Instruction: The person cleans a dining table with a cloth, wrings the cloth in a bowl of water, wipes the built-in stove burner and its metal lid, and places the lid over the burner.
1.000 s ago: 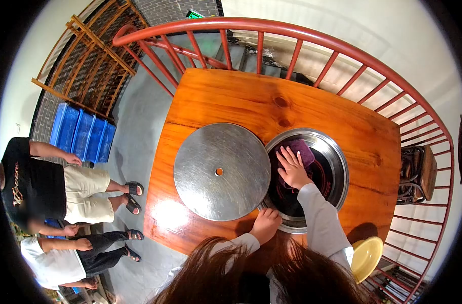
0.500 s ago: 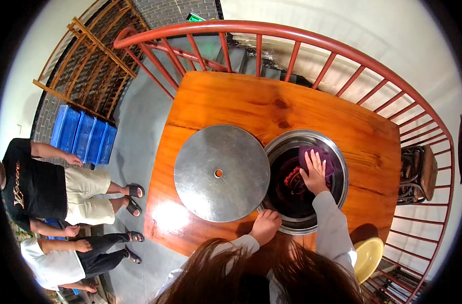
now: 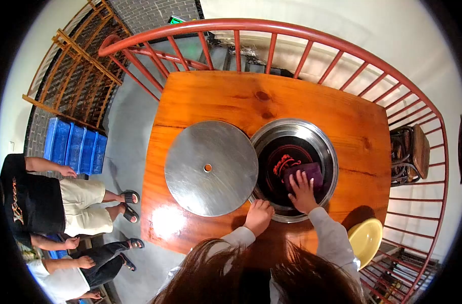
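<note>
From my remote post I see the right hand (image 3: pixel 303 194) resting on the purple cloth (image 3: pixel 313 173), fingers spread apart. The cloth lies on the dark plate (image 3: pixel 269 161) inside the steel basin (image 3: pixel 330 152). I see the left hand (image 3: pixel 258 218) curled, fingers together, near the basin's rim; I cannot tell whether it grips anything. 1 metal disc (image 3: pixel 210 181) lies alongside.

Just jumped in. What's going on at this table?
A person's right hand lies spread on a purple cloth, on the dark surface inside a round metal rim. Their left hand is curled at the near-left side of that rim; whether it grips anything is unclear. A metal disc with a center hole lies just left on the wooden table. Two people stand off to the left.
</note>
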Tool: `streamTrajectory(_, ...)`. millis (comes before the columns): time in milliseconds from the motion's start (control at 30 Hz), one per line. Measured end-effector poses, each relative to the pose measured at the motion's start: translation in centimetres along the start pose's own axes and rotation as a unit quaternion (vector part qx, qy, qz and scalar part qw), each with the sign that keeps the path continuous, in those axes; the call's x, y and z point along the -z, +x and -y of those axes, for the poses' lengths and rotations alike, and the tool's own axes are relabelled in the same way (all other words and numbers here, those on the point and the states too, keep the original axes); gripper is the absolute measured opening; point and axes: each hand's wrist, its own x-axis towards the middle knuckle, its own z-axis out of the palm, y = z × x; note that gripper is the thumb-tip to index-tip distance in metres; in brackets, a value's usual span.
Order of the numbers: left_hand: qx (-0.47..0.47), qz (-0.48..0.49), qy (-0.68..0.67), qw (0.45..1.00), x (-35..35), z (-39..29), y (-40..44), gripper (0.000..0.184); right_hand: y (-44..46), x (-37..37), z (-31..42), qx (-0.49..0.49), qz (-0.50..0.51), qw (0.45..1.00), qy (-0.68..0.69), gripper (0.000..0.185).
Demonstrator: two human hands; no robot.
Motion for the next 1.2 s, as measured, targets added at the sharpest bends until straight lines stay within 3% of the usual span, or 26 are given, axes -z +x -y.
streamTrajectory(100, 0.004, -0.001, 0.01, 1.0, 0.1, 0.0, 0.1, 0.009, -1.3, -0.8, 2.1, 0.123, 0.051, 0.991, 0.014, 0.075)
streamTrajectory(167, 0.008, 0.0, 0.001, 1.0, 0.3, -0.1, 0.2, 0.008, -0.9, 0.1, 4.0, 0.147, 0.101, 0.984, 0.019, 0.072)
streamTrajectory(267, 0.009, 0.005, -0.004, 1.0, 0.2, -0.2, 0.2, 0.008, 1.6, 0.0, 3.5, 0.158, 0.079, 0.984, 0.039, 0.062)
streamTrajectory(433, 0.011, 0.03, -0.023, 0.999, 1.1, 0.2, 0.1, 0.009, 9.0, -0.8, 2.1, 0.074, -0.063, 0.991, 0.093, 0.058)
streamTrajectory(500, -0.03, -0.007, -0.079, 0.996, 1.9, 0.7, 0.0, 0.01, 11.9, -0.7, 2.3, 0.033, -0.094, 0.989, 0.105, 0.059)
streamTrajectory(567, -0.029, -0.011, -0.051, 0.998, 3.3, 0.6, -0.5, 0.011, 14.4, -0.8, 3.3, -0.009, -0.08, 0.994, 0.073, 0.058)
streamTrajectory(633, -0.027, -0.017, -0.023, 0.999, 3.4, 0.8, -1.2, 0.013, 14.9, -0.4, 4.5, 0.012, -0.077, 0.997, 0.025, 0.059)
streamTrajectory(767, -0.018, -0.006, -0.003, 1.0, 3.2, 0.7, -1.9, 0.017, 12.5, -0.5, 6.2, 0.149, -0.047, 0.988, -0.015, 0.049)
streamTrajectory(867, 0.008, 0.017, 0.003, 1.0, 3.3, 0.3, -1.7, 0.016, 8.5, -1.0, 6.7, 0.205, -0.036, 0.976, 0.064, 0.043)
streamTrajectory(1000, 0.007, 0.019, -0.018, 1.0, 2.9, 0.4, -1.9, 0.017, 2.5, -1.3, 6.4, 0.229, 0.011, 0.967, 0.115, 0.055)
streamTrajectory(1133, 0.024, 0.026, -0.027, 0.999, 2.9, 0.1, -2.0, 0.017, -0.4, -0.1, 5.4, 0.19, 0.1, 0.974, 0.075, 0.056)
streamTrajectory(1200, 0.033, 0.014, -0.033, 0.999, 2.7, -0.1, -1.9, 0.017, -0.9, -0.1, 3.8, 0.181, 0.098, 0.975, 0.085, 0.056)
